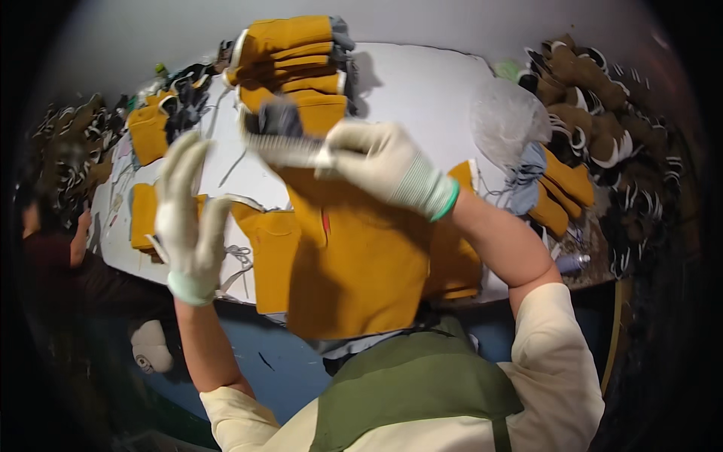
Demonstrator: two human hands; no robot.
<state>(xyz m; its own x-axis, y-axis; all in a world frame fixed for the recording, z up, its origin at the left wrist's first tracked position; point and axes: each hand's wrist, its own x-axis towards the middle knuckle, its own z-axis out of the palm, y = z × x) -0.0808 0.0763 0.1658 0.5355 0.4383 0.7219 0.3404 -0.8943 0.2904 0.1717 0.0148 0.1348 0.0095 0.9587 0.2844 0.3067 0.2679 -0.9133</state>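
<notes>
My right hand (380,160), in a white knit glove with a mint-green cuff, pinches the pale ribbed edge of a mustard-yellow garment (354,264). The cloth hangs down from there over the table's near edge, in front of my green apron. A dark grey bunch of fabric (279,119) shows at its upper end, smeared by motion. My left hand (181,196), gloved the same way, is raised left of the garment. Its fingers are stretched out and hold nothing. More mustard pieces (267,256) lie partly under the hanging garment.
A stack of folded mustard garments (294,56) stands at the back of the white table (422,83). At right are a clear plastic bag (508,124), a mustard-and-grey bundle (557,188) and a heap of brown pieces (584,90). Another person (56,248) sits at far left.
</notes>
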